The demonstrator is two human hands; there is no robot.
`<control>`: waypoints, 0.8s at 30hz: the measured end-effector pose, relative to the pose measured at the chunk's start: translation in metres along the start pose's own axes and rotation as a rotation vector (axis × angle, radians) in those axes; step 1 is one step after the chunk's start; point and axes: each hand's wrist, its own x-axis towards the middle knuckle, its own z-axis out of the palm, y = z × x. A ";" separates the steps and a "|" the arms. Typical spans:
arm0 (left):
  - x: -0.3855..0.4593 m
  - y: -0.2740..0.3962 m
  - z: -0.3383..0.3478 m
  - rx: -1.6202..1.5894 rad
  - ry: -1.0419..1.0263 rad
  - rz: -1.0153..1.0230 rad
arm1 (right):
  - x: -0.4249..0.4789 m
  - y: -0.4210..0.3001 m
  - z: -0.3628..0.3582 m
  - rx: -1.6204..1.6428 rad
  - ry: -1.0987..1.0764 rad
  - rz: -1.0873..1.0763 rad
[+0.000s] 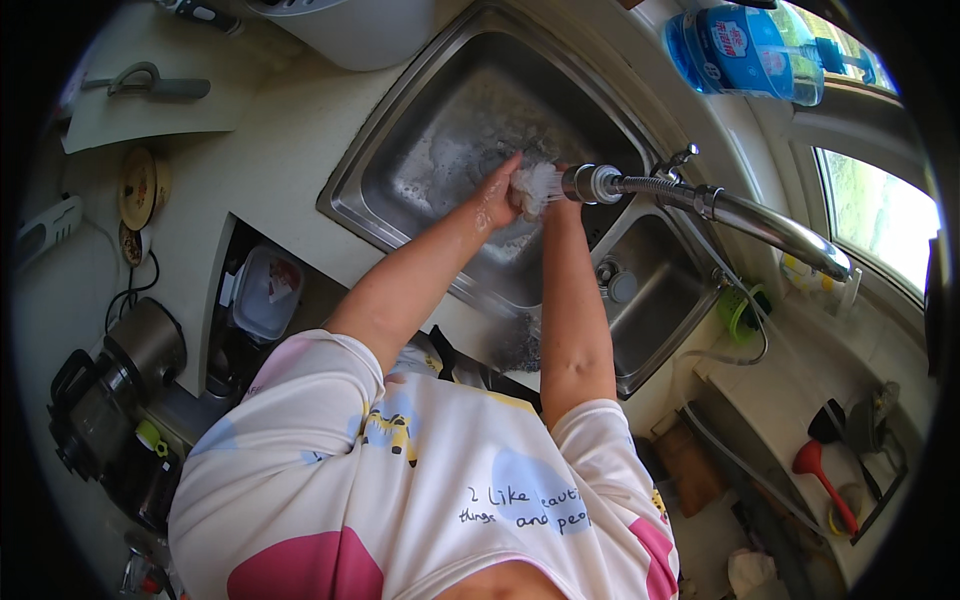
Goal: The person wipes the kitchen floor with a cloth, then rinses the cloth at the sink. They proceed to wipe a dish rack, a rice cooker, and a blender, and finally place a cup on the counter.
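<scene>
My left hand (499, 191) is wet and holds the near side of a soft white wad (534, 191), a cloth or mesh by its look. Water streams onto the wad from the metal spray head of a faucet (592, 184). Behind that spray head most of my right hand (564, 204) is hidden, close against the wad's other side; its grip cannot be made out. Both hands are over the larger basin of a stainless steel sink (390, 157), where suds and water cover part of the bottom.
Right of it is a smaller basin (660, 300) with a drain strainer (622, 286). A blue pump bottle (750, 56) stands by the window. A white container (352, 30) is behind the counter's left part. A grey-handled knife (161, 88), a kettle (146, 341) and a red ladle (825, 480) lie around.
</scene>
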 end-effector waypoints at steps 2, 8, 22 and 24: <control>0.012 0.002 -0.022 -0.150 -0.024 0.152 | -0.031 0.002 0.028 0.044 -0.022 0.014; -0.005 0.026 -0.028 -0.003 -0.071 -0.251 | -0.128 0.074 0.055 -0.748 0.103 -0.266; 0.016 0.007 -0.023 0.093 0.023 -0.025 | -0.044 0.034 0.020 -0.527 0.031 -0.180; 0.028 0.022 -0.031 0.045 0.022 -0.114 | -0.114 0.050 0.064 -0.695 -0.038 -0.311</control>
